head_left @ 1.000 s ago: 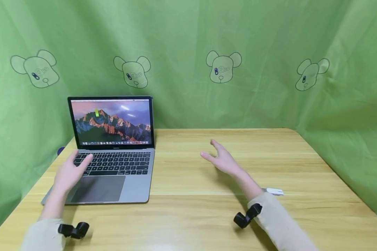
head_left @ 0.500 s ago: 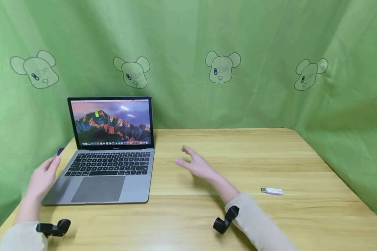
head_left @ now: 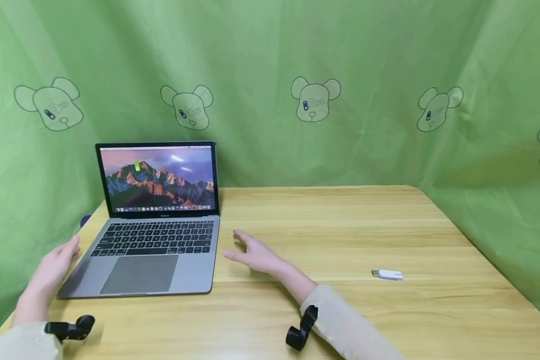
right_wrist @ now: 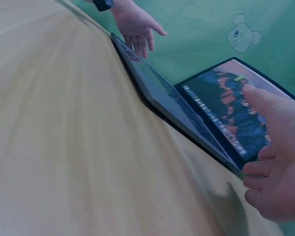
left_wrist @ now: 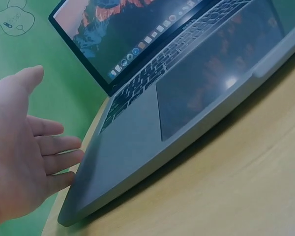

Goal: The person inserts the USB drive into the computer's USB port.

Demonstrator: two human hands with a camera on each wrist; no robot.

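A grey laptop [head_left: 193,275] stands unfolded on the left half of the table, its lit screen [head_left: 162,180] showing a mountain picture. My left hand [head_left: 51,267] is at its left edge, fingers extended; in the left wrist view the fingertips [left_wrist: 73,156] come right up to the side of the base. To the right of the laptop, my right hand [head_left: 256,256] hovers over the wood with thumb and fingers spread, palm toward the laptop's right edge. Neither hand grips anything. A white USB stick [head_left: 389,274] lies on the table to the right, its metal plug pointing left.
The light wooden table [head_left: 342,225] is bordered by a green curtain [head_left: 261,130] printed with bear heads, behind and at both sides. Something small and purple [head_left: 85,220] shows past the table's left edge. Each forearm wears a black wrist camera [head_left: 297,336].
My left hand has moved left off the keyboard to the laptop's left side. My right hand has swept left toward the laptop's right edge, uncovering the USB stick fully.
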